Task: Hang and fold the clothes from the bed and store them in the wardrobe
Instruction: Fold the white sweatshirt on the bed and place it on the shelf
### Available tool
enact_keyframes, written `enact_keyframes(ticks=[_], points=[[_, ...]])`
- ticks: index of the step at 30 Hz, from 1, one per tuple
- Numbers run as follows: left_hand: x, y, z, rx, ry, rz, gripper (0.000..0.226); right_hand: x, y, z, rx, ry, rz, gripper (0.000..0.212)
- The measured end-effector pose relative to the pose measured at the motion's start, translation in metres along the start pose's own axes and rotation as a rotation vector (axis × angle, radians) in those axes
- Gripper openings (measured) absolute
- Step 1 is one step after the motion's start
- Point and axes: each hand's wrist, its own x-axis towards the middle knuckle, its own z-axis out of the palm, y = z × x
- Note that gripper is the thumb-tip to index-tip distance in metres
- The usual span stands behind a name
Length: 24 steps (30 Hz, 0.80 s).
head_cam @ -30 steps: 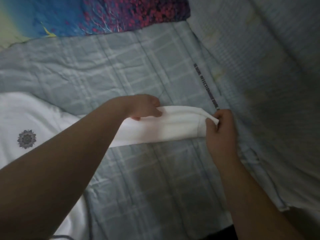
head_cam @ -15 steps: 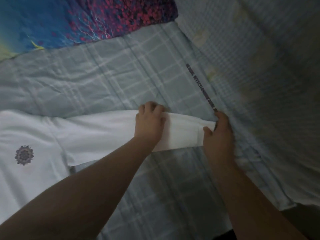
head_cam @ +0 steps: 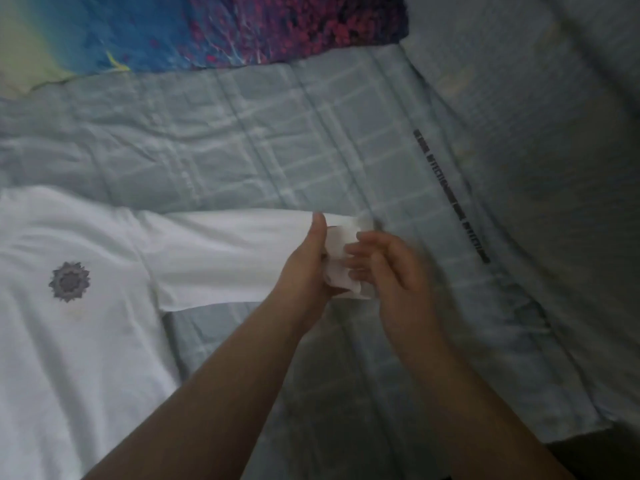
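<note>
The shirt (head_cam: pixel 69 341) is lying flat on the bed (head_cam: pixel 277 150), body at the left, and its sleeve (head_cam: pixel 221 258) is stretching out to the right. The left hand (head_cam: pixel 304 271) is gripping the sleeve near its end, thumb pointing up. The right hand (head_cam: pixel 391 271) is meeting it at the cuff (head_cam: pixel 341 237), where the cloth is bunching between the two.

The step looks like turning the sleeve back onto the body for a fold. To do it well, the person should be pinching the cuff by both edges so it is not crumpling, lifting it only a little, and carrying it left across the chest until it is lying square over the emblem (head_cam: pixel 69 281) side. Smoothing from the shoulder seam outward would be taking out the wrinkles before the next fold.

The right hand is blurring with motion, so I cannot tell whether its fingers are pinching the cuff or only brushing it. The left hand's fingers are hiding behind the cloth. The shirt's far sleeve, collar and hem are running off the left and bottom edges. The wardrobe and any hangers are not showing. A bright blanket (head_cam: pixel 242 26) is lying along the top.
</note>
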Motion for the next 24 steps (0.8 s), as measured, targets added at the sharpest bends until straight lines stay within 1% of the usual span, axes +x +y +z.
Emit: enact_keyframes(ticks=[1,2,3,4,5,6,8,11,14,19,22,24], points=[[-0.003,0.005,-0.013,0.031,0.009,0.056,0.052,-0.004,0.001,0.01,-0.091,0.0,-0.022,0.024],[-0.007,0.01,-0.028,0.109,0.041,0.129,0.037,-0.007,0.004,0.02,-0.254,0.025,-0.082,0.026],[-0.011,0.015,-0.044,0.186,0.092,0.191,0.025,-0.009,0.006,0.031,-0.463,0.041,-0.18,0.029],[-0.016,0.021,-0.062,0.247,0.139,0.234,0.021,-0.01,0.01,0.046,-0.681,0.018,-0.306,0.034],[-0.023,0.029,-0.08,0.28,0.164,0.263,0.02,-0.011,0.013,0.063,-0.857,-0.052,-0.404,0.041],[-0.032,0.037,-0.099,0.294,0.17,0.291,0.02,-0.013,0.016,0.084,-0.981,-0.131,-0.455,0.047],[-0.054,0.057,-0.143,0.302,0.183,0.333,0.022,-0.02,0.021,0.135,-1.122,-0.217,-0.468,0.055],[-0.086,0.086,-0.221,0.259,0.228,0.368,0.027,-0.037,0.028,0.223,-1.162,-0.271,-0.491,0.059],[-0.118,0.115,-0.308,0.127,0.226,0.378,0.023,-0.059,0.035,0.316,-1.205,-0.325,-0.568,0.06],[-0.172,0.158,-0.444,0.012,0.177,0.396,0.027,-0.102,0.046,0.454,-1.235,-0.412,-0.609,0.062],[-0.194,0.171,-0.507,0.027,0.189,0.404,0.028,-0.124,0.055,0.519,-1.258,-0.438,-0.602,0.063],[-0.204,0.178,-0.541,0.072,0.259,0.417,0.03,-0.136,0.063,0.554,-1.267,-0.457,-0.587,0.063]])
